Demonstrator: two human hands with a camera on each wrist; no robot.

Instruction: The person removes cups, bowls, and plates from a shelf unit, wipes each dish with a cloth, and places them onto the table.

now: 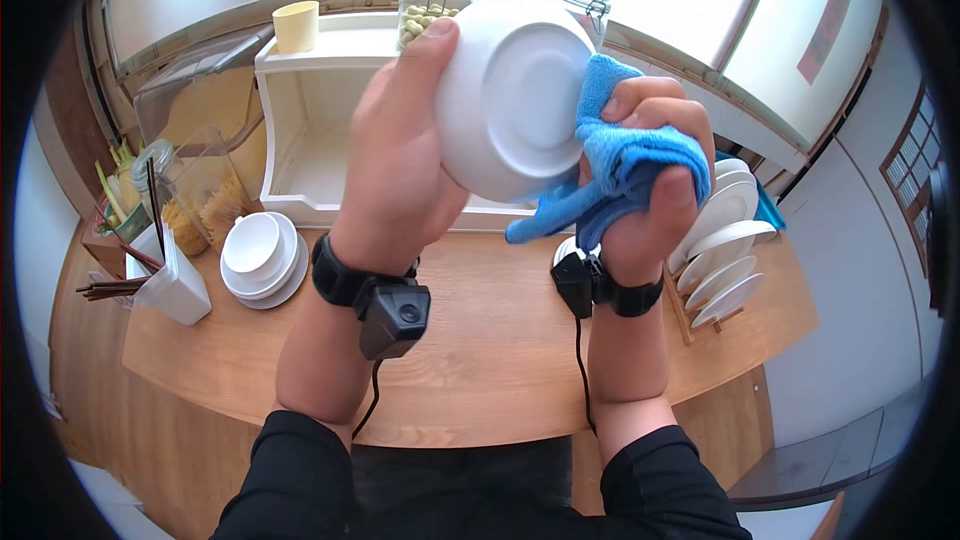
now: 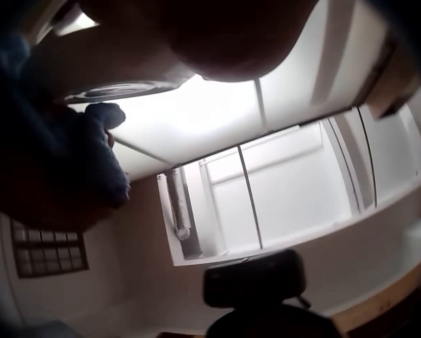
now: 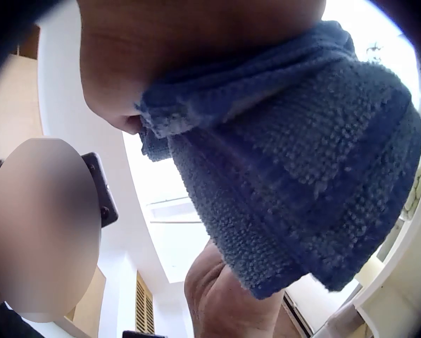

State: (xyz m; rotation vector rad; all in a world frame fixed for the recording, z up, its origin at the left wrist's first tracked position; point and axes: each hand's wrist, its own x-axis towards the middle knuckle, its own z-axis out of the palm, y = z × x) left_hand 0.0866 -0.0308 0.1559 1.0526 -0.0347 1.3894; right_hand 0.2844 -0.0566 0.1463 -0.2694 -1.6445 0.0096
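Observation:
My left hand (image 1: pixel 400 130) grips a white bowl (image 1: pixel 535 105) by its left side, raised above the table with its round foot turned toward the head camera. A blue terry cloth (image 1: pixel 640 160) is bunched in my right hand (image 1: pixel 665 195), whose fingers curl over it. The cloth lies against the bowl's right side. In the right wrist view the folded cloth (image 3: pixel 288 162) hangs below the hand and hides the bowl. In the left wrist view the bowl's underside (image 2: pixel 119 88) shows dark beside the cloth (image 2: pixel 101 151).
Left on the wooden table (image 1: pixel 470 340) stand stacked white dishes (image 1: pixel 262 260) and a white holder (image 1: pixel 178 285) with chopsticks. A white shelf (image 1: pixel 320 130) carries a yellow cup (image 1: pixel 296 28) and glass jars (image 1: pixel 435 0). At right, plates (image 1: pixel 725 240) stand in a wooden rack.

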